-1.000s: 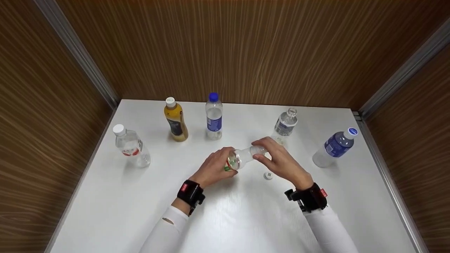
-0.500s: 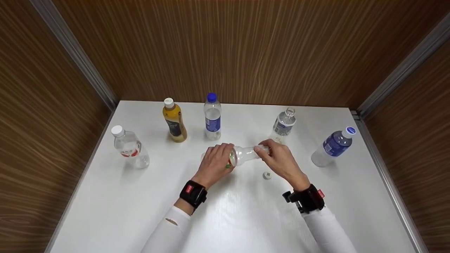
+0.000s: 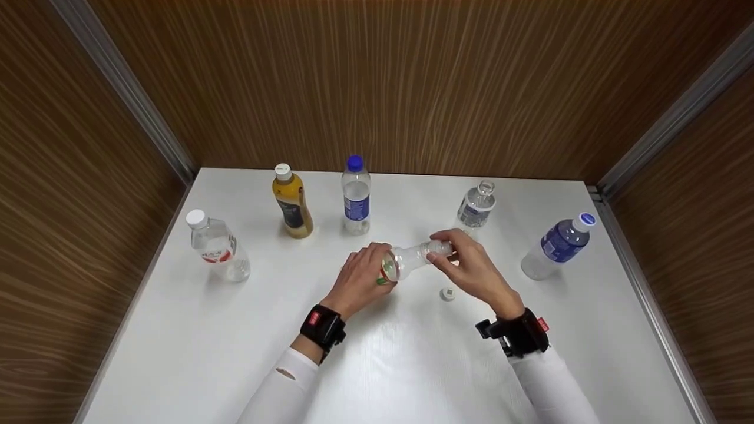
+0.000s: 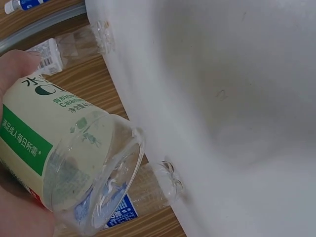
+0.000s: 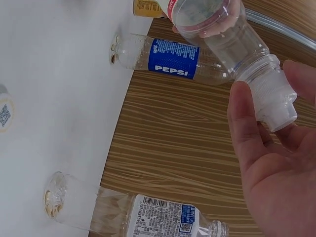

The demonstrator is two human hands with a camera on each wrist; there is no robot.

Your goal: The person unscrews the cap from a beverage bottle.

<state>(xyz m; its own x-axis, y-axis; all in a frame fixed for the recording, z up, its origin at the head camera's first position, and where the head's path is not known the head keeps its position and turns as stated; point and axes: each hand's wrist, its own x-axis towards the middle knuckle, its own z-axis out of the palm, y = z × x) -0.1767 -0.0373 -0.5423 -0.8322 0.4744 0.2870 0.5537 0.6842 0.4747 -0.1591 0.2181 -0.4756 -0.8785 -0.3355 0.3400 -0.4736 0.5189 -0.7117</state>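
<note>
A clear plastic bottle with a cream and green label lies tilted above the table, its neck toward the right. My left hand grips its body from the left side. My right hand holds the translucent cap at the neck between thumb and fingers. In the right wrist view the cap sits on the bottle's neck. A small white loose cap lies on the table below the right hand. The left palm hides part of the bottle's base end in the head view.
Around the white table stand a red-labelled bottle, a yellow-brown bottle, a Pepsi bottle with a blue cap, an uncapped bottle and a blue-labelled bottle. Wood-grain panels enclose the back and sides.
My right hand has turned at the cap and then turned back, its fingers regripping. The bottle levelled briefly and tilts again in my left hand. Other bottles keep their places.
</note>
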